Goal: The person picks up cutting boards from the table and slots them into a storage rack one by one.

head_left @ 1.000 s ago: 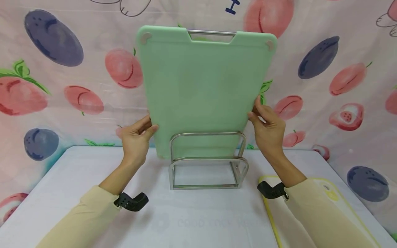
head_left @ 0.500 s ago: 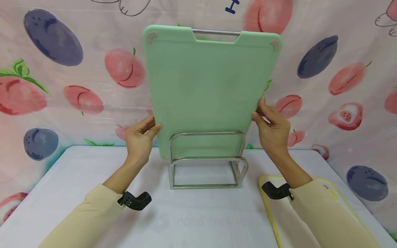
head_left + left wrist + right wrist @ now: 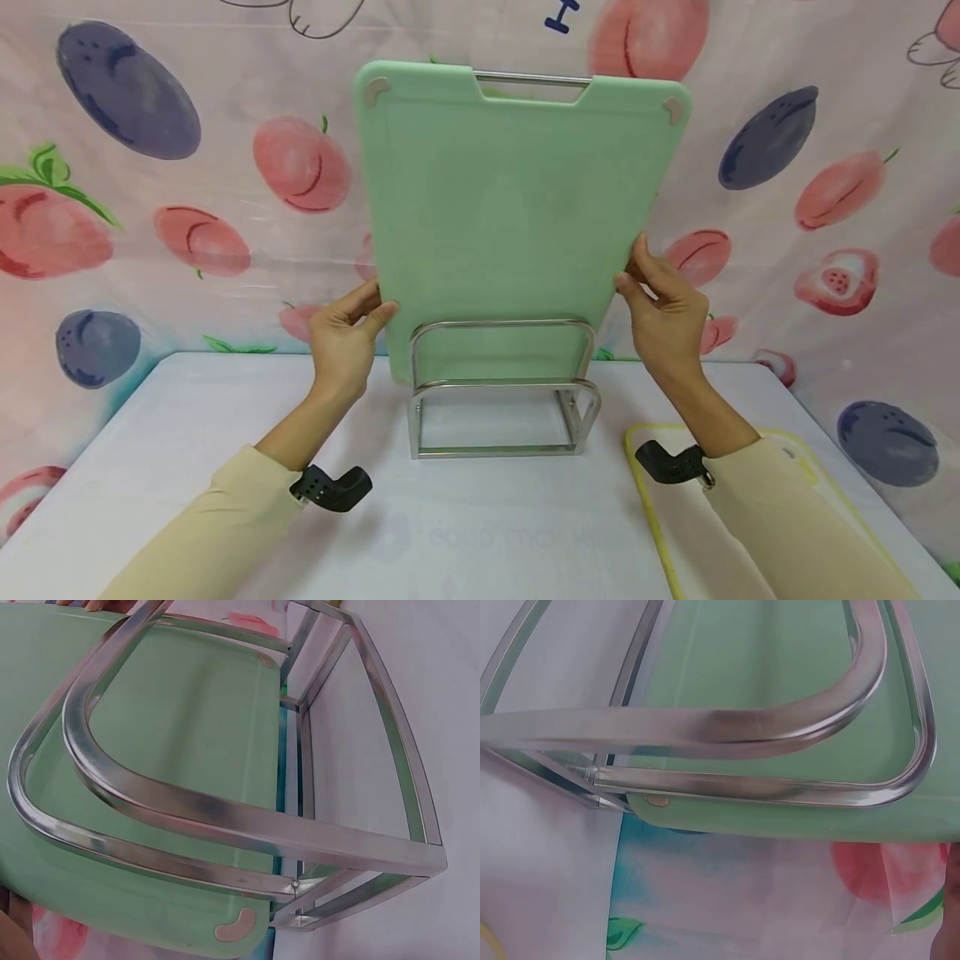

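Note:
A light green cutting board (image 3: pixel 517 200) stands nearly upright, with a metal bar across the notch in its top edge. My left hand (image 3: pixel 345 342) pinches its left edge, and my right hand (image 3: pixel 663 312) pinches the right edge at a similar height. The board's lower part is behind the front rails of a metal rack (image 3: pixel 498 385) on the table. Both wrist views show the rack's curved rails (image 3: pixel 195 814) (image 3: pixel 742 731) in front of the board. Whether its lower edge touches the rack's base is unclear.
A white board with a yellow rim (image 3: pixel 648 500) lies on the table at the right, partly under my right sleeve. The white tabletop (image 3: pixel 465 525) ends at a fruit-print cloth backdrop (image 3: pixel 202 242).
Both hands have carried the green cutting board a little to the right, mostly in the first half second. The metal rack has stayed where it was.

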A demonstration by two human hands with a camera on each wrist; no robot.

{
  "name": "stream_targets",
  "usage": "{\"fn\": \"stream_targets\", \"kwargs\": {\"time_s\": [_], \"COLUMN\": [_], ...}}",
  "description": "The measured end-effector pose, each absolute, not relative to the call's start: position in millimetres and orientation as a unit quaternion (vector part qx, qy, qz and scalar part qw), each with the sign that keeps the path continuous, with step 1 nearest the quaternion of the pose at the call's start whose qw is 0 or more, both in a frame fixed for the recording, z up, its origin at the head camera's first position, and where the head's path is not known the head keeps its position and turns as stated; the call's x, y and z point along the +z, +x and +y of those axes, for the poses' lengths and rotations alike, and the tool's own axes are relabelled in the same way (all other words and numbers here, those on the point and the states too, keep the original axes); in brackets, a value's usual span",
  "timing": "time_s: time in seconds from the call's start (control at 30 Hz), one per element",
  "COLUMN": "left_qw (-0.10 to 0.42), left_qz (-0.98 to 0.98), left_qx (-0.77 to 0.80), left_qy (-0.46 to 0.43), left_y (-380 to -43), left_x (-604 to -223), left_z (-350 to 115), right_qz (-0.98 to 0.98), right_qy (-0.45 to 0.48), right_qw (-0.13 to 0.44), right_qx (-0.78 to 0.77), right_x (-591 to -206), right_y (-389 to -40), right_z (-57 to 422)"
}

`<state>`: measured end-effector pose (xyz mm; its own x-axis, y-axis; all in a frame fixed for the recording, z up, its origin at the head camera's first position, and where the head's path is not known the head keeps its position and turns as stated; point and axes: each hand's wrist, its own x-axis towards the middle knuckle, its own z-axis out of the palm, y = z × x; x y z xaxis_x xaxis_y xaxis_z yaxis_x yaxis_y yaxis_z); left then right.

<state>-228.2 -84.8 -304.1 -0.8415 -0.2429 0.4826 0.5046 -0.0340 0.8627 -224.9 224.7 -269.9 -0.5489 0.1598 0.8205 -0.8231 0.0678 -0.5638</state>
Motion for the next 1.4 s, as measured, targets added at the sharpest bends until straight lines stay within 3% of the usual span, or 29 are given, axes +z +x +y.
{"fn": "stream_targets", "kwargs": {"time_s": [1.4], "left_qw": [0.249], "left_qz": [-0.660], "left_qx": [-0.703], "left_qy": [-0.094], "left_y": [-232.6], "left_x": [-309.1], "left_z": [-79.6], "right_qz": [-0.653], "right_qy": [0.228], "right_qw": [0.396], "right_qx": [0.605], "right_x": [-267.0], "right_y": [-221.7], "right_z": [229.9]}}
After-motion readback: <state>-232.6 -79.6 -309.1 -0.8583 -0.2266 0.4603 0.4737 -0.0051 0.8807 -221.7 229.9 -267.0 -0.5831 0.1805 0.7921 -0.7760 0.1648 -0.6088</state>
